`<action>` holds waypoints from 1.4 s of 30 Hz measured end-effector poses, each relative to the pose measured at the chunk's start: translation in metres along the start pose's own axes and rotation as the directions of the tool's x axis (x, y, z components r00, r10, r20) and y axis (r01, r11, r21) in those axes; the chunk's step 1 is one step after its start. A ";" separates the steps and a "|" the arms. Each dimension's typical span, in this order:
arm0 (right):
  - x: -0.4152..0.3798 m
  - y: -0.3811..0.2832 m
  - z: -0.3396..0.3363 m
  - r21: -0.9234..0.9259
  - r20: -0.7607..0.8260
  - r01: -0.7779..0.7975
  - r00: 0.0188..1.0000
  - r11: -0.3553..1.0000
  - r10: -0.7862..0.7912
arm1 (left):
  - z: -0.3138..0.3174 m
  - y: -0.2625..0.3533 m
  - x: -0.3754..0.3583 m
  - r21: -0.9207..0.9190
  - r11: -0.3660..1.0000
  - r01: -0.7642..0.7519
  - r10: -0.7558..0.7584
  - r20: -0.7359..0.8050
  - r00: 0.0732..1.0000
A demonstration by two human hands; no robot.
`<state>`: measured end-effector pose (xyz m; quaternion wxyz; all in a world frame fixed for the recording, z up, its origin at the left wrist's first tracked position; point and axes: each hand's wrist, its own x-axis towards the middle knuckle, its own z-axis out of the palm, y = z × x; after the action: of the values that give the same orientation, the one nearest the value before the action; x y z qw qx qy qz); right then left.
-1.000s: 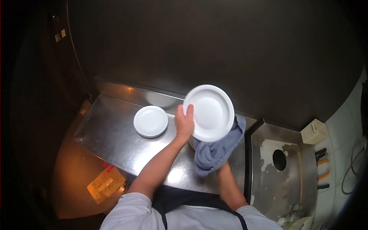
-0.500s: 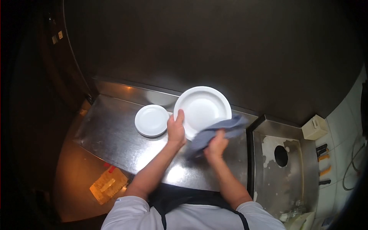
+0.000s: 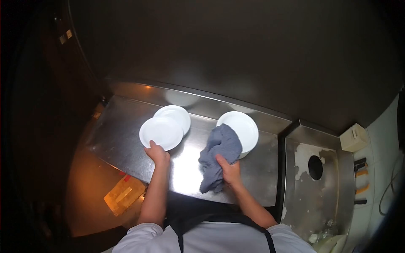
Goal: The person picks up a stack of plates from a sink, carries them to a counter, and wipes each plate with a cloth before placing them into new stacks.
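Observation:
My left hand (image 3: 157, 152) grips the near rim of a white plate (image 3: 161, 133), thumb on top. This plate overlaps another white plate (image 3: 179, 116) lying behind it on the steel counter (image 3: 122, 126). My right hand (image 3: 228, 169) is closed on a bunched grey-blue cloth (image 3: 221, 147). Behind the cloth, at the right part of the counter, a larger white plate (image 3: 246, 130) is partly covered from view by it.
To the right is a steel sink (image 3: 291, 202) with a round dark opening. A pale box (image 3: 353, 138) and several knives (image 3: 362, 176) are beyond it. A yellowish board (image 3: 124, 196) lies lower left. A dark wall rises behind.
My left hand has left the larger plate, moved left and taken hold of a smaller white plate. The larger plate now rests at the right, and the cloth hangs more to the left.

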<state>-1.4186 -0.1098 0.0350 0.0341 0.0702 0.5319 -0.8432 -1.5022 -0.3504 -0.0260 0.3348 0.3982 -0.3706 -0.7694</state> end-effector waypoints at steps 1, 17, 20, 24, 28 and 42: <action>0.002 0.002 0.000 0.014 0.005 0.020 1.000 1.000 -0.020 | -0.001 -0.001 0.004 -0.011 1.000 -0.008 0.008 -0.005 1.000; -0.020 -0.005 -0.022 0.091 -0.126 0.101 0.988 0.991 -0.089 | 0.022 -0.038 0.016 0.651 0.749 -0.124 0.254 -0.110 0.961; -0.020 -0.014 -0.032 0.083 -0.205 0.209 0.960 0.974 -0.189 | 0.034 -0.050 0.015 0.652 0.744 -0.147 0.295 -0.124 0.947; 0.008 -0.050 -0.034 -0.009 -0.341 0.459 0.834 0.888 -0.434 | 0.051 -0.049 0.013 0.774 0.627 -0.082 0.214 -0.070 0.974; 0.058 -0.094 -0.025 -0.248 -0.401 0.589 0.660 0.769 -0.635 | 0.050 -0.038 -0.031 0.774 0.559 -0.298 0.298 0.148 0.943; 0.118 -0.053 -0.047 -0.993 0.061 0.027 0.954 -0.117 -0.293 | 0.037 -0.098 -0.144 0.303 0.584 -0.753 -0.092 0.947 0.309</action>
<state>-1.5381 -0.0422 0.0445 -0.0764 0.0325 0.9836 -0.1604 -1.4895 -0.1737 -0.0402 0.0609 -0.0883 -0.8375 -0.5359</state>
